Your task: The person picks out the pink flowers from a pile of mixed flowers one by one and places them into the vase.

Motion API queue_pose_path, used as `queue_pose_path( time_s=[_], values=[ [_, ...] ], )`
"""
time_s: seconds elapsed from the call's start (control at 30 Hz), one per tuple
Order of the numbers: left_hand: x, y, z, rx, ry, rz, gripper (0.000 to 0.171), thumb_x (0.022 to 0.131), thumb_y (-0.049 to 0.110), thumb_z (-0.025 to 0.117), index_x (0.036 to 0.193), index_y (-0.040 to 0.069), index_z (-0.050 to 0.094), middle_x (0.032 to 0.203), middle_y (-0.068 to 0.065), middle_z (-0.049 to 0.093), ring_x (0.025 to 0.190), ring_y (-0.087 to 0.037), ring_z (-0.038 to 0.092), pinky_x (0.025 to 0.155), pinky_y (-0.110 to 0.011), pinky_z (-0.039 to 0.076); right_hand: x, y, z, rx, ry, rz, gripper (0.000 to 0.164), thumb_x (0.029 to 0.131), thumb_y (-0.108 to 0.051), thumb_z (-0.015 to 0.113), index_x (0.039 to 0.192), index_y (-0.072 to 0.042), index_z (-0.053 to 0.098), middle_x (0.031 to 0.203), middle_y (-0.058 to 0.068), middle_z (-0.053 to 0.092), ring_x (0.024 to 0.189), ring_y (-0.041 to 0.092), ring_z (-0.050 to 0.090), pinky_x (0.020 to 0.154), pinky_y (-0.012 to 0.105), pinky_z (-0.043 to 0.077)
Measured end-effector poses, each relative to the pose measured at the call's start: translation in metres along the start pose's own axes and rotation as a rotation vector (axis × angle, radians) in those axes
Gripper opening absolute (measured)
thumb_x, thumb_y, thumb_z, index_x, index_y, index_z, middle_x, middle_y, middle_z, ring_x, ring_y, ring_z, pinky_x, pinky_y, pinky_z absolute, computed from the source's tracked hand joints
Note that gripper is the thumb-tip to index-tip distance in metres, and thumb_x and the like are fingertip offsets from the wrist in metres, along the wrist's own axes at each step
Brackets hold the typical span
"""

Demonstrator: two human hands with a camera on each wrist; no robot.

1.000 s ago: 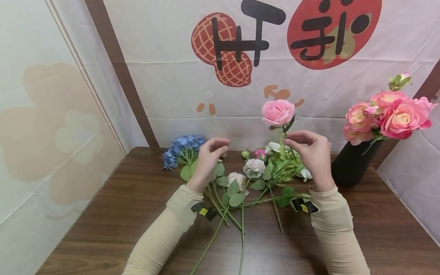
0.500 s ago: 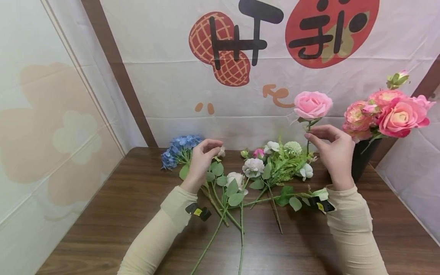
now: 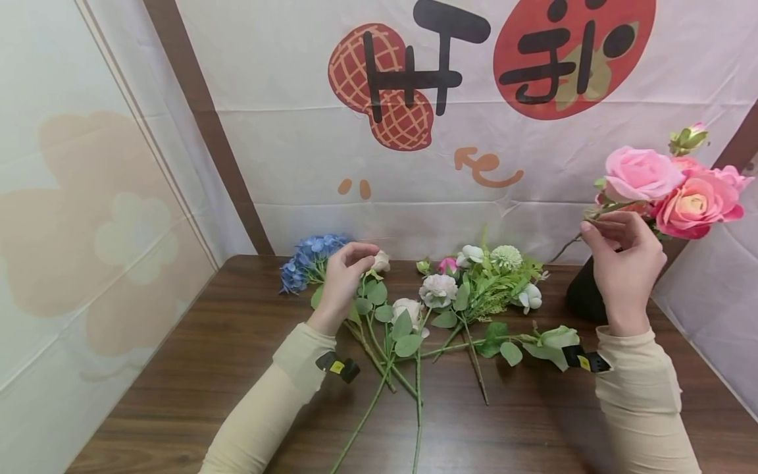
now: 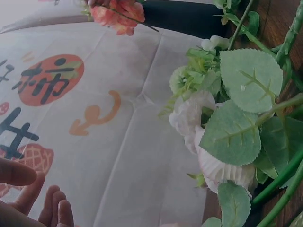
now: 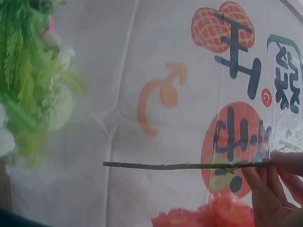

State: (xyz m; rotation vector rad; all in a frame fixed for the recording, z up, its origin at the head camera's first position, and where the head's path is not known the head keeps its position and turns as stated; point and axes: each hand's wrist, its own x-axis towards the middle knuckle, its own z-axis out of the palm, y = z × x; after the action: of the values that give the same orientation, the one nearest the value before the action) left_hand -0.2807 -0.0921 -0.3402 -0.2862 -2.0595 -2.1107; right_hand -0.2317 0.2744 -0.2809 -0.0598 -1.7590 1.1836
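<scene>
My right hand [image 3: 630, 273] pinches the stem of a pink rose [image 3: 642, 174] between thumb and fingers, its bloom overlapping the flowers in the vase in the head view. The bare lower stem [image 5: 180, 166] points down and to the left, off the table. Behind the hand stands the black vase [image 3: 583, 293], partly hidden, holding pink and coral flowers [image 3: 694, 203]. My left hand [image 3: 342, 283] hovers over the left part of the flower pile, fingers loosely bent and nothing between them; its fingers [image 4: 31, 189] show at the lower left of the left wrist view.
On the brown wooden table [image 3: 237, 395] lie a blue hydrangea [image 3: 310, 260], pale roses [image 3: 438, 289], green sprigs [image 3: 491, 289] and crossing stems. A white-green rose [image 3: 556, 339] lies by the right wrist. A printed cloth [image 3: 296, 131] hangs behind the table.
My right hand has carried the pink rose rightwards from above the pile to beside the vase, and the stem has tilted. The left hand has drifted slightly left.
</scene>
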Motion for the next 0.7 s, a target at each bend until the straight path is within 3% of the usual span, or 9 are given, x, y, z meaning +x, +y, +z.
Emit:
queue_pose_path(
  time_s=[0.3,0.37,0.53,0.7],
  values=[
    [0.0,-0.001,0.0,0.016,-0.004,0.0,0.021,0.091,0.002,0.056,0.111,-0.004,0.063,0.112,-0.018,0.061,0.101,-0.026,0.057,0.095,-0.043,0.045,0.003,0.0,-0.018,0.013,0.107,0.018,0.022,0.08,-0.016,0.074,0.1,-0.007,0.072,0.076,-0.026,0.064,0.067,-0.007,0.06,0.065,0.01,0.044],
    [0.001,0.0,0.0,0.018,-0.003,-0.002,0.021,0.091,0.002,0.056,0.111,-0.004,0.063,0.112,-0.017,0.061,0.099,-0.022,0.057,0.094,-0.041,0.045,0.003,0.0,-0.022,0.033,0.122,0.026,0.022,0.08,-0.014,0.074,0.1,-0.006,0.072,0.077,-0.023,0.065,0.069,-0.005,0.061,0.067,0.011,0.046],
    [0.0,0.001,0.001,0.019,-0.014,-0.01,0.021,0.092,0.003,0.056,0.111,-0.004,0.062,0.115,-0.019,0.06,0.102,-0.026,0.056,0.096,-0.044,0.044,0.002,0.007,-0.031,0.086,0.168,0.004,0.021,0.08,-0.006,0.072,0.101,-0.005,0.07,0.08,-0.016,0.065,0.067,-0.003,0.06,0.066,0.012,0.049],
    [0.001,0.001,0.003,0.025,-0.027,-0.009,0.022,0.092,0.004,0.056,0.111,-0.004,0.063,0.116,-0.02,0.059,0.101,-0.024,0.056,0.096,-0.045,0.044,0.002,0.015,-0.043,0.068,0.222,0.011,0.03,0.083,-0.002,0.066,0.112,-0.007,0.066,0.089,-0.012,0.066,0.069,-0.003,0.059,0.064,0.009,0.048]
  ],
)
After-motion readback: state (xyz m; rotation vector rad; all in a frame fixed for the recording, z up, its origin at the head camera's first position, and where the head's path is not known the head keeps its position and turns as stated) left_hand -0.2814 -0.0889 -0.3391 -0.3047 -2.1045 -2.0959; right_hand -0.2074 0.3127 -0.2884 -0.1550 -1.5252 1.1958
